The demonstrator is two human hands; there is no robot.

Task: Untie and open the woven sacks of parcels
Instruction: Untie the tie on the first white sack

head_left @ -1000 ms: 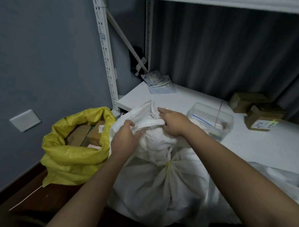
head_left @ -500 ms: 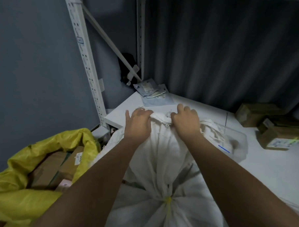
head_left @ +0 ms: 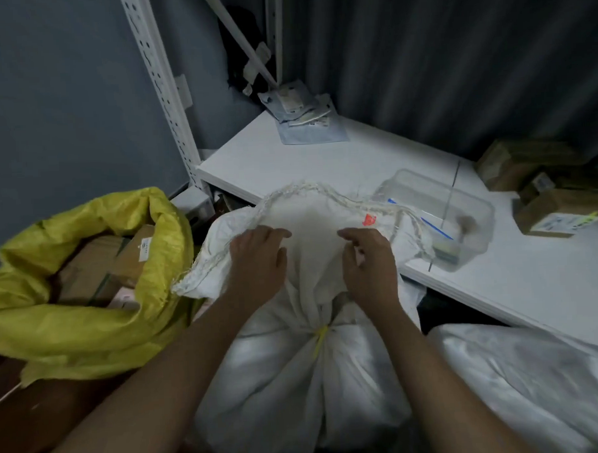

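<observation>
A white woven sack [head_left: 298, 390] stands in front of me, its neck cinched by a yellow tie [head_left: 320, 335]. Above the tie its loose top [head_left: 317, 211] fans out, with a frayed hem and a small red mark. My left hand [head_left: 258, 262] lies on the left of this cloth with fingers fairly straight. My right hand [head_left: 369, 262] is on the right of it, its fingers curled and pinching the cloth. Left of this, a yellow woven sack [head_left: 72, 325] stands open, showing cardboard parcels [head_left: 97, 269] inside.
A second white sack [head_left: 537, 380] lies at lower right. Behind is a low white shelf [head_left: 287, 158] bearing a clear plastic tub [head_left: 437, 217], grey mailers [head_left: 306, 119] and brown boxes [head_left: 543, 198]. A perforated upright [head_left: 161, 88] stands at the shelf's left corner by the grey wall.
The bunched top of the white sack, gripped in both hands before, is now spread wide. My hands have moved apart and lower on the cloth, and my view has tilted down.
</observation>
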